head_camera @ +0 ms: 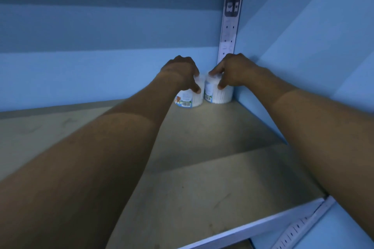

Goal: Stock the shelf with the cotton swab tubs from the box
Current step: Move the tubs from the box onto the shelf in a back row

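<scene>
shelf (202, 168) board close up. left hand (180, 73) fingers curl over left tub (189, 100). right hand (232, 70) fingers curl over right tub (218, 95) in back corner. tubs side by side, touching.

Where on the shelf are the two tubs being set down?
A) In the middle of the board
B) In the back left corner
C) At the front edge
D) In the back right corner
D: the left tub under the left hand and the right tub under the right hand stand side by side where the shelf board meets the slotted upright.
</scene>
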`<control>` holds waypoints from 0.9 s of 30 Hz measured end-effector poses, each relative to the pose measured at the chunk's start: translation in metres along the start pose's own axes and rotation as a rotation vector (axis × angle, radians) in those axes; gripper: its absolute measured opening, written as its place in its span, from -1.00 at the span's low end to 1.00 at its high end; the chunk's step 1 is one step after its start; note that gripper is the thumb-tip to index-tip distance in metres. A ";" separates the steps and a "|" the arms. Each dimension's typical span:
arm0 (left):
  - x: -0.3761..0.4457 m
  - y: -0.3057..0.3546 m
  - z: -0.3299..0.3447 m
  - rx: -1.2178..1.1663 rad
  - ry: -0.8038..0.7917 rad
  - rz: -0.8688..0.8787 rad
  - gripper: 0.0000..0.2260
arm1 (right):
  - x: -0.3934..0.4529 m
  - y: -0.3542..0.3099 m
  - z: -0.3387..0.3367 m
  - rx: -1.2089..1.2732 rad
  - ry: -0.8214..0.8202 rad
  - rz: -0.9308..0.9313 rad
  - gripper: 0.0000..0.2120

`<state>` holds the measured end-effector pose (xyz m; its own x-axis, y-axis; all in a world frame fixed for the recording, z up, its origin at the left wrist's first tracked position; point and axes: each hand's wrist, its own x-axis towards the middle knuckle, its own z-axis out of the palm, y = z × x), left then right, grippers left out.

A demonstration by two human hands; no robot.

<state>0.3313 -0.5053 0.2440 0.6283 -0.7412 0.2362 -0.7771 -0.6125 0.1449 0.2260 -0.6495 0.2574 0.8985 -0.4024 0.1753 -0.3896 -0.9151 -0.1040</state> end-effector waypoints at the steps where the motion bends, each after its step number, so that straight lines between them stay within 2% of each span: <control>1: 0.002 0.000 0.000 0.007 -0.003 -0.004 -0.39 | 0.002 0.000 0.000 0.002 -0.002 0.005 -0.44; 17: 0.017 -0.001 0.003 0.031 0.004 -0.015 -0.39 | 0.014 0.000 0.000 0.004 0.020 0.021 -0.44; 23: 0.012 0.004 -0.012 0.011 0.007 -0.012 -0.40 | 0.010 0.008 -0.008 0.077 0.051 0.045 -0.43; 27: 0.000 -0.003 0.007 -0.018 -0.065 -0.006 -0.17 | 0.006 0.012 0.011 0.178 0.072 0.003 -0.30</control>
<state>0.3334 -0.5053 0.2369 0.6339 -0.7540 0.1723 -0.7732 -0.6128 0.1633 0.2288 -0.6629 0.2463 0.8783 -0.4115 0.2435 -0.3442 -0.8976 -0.2755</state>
